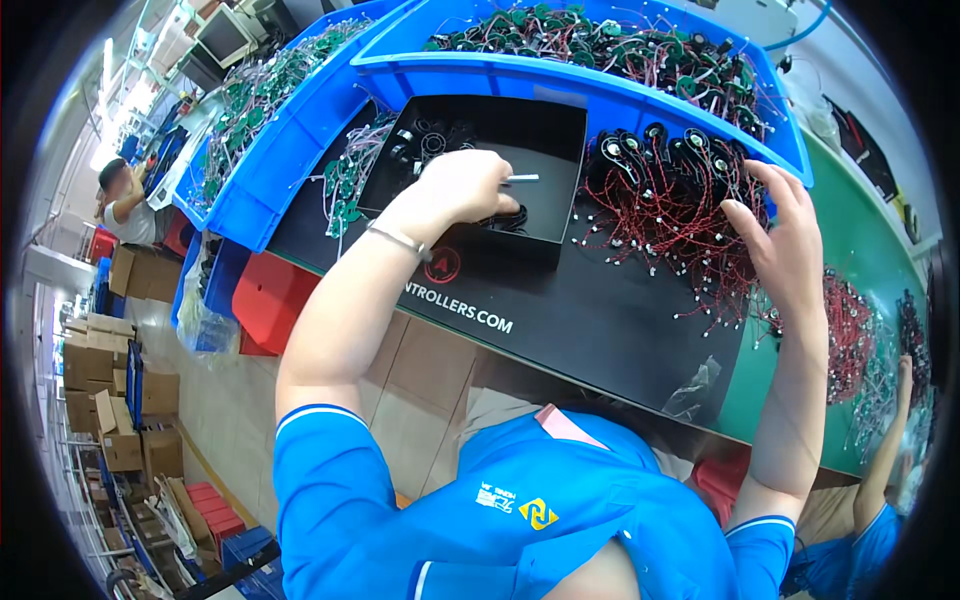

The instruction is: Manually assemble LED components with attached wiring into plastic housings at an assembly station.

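Observation:
My left hand (465, 188) reaches into a black box (480, 240), its fingers curled. A short silver-white strip (522, 178) shows at its fingertips, and a black ring-shaped part (512, 218) lies just below them. What the fingers grip, if anything, is hidden. A few more black round parts (430, 140) sit in the far left of the box. My right hand (785, 230) is at the right edge of a pile of black parts with twisted red wires (655, 190), thumb and fingers apart.
Blue bins (600, 82) of green circuit boards and wires stand behind and to the left. More green boards (345, 180) lie beside the box. A crumpled clear bag (695, 385) rests on the black mat (600, 320). Another person's arm (885, 450) works at right, near red-wire piles (845, 335).

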`<state>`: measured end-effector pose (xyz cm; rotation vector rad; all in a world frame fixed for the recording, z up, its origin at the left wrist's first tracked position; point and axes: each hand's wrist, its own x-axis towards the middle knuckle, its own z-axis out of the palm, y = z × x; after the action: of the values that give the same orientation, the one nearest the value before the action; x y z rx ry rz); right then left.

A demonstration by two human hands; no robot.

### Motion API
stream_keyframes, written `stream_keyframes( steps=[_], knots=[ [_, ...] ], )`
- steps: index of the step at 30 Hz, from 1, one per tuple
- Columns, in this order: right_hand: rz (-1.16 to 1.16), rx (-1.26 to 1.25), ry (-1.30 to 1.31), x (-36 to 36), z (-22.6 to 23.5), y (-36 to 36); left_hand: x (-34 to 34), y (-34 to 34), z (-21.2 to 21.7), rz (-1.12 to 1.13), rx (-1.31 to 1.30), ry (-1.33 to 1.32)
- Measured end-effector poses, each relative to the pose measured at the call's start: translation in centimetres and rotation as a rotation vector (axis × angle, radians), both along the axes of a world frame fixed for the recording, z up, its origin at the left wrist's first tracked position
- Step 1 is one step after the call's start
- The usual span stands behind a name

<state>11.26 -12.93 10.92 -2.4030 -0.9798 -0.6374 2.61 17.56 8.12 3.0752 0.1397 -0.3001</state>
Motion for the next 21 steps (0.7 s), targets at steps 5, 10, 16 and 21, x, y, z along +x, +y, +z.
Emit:
stream_keyframes(
  steps=[5,10,16,21],
  knots=[
    [0.029,0.171,0.058,-3.3,-0.2,-2.6,2.6,-0.6,-1.7,-0.017,0.099,0.235],
    [0.05,0.264,0.125,-6.0,-2.3,-6.3,3.0,1.3,-2.1,-0.046,-0.103,0.104],
    [0.107,0.326,0.262,-8.5,-4.4,-6.5,0.4,-0.2,1.5,0.088,-0.749,-0.701],
    [0.351,0.439,0.691,-9.8,-6.7,-4.2,-4.1,-7.4,1.1,-0.18,-1.92,-0.406]
  ],
)
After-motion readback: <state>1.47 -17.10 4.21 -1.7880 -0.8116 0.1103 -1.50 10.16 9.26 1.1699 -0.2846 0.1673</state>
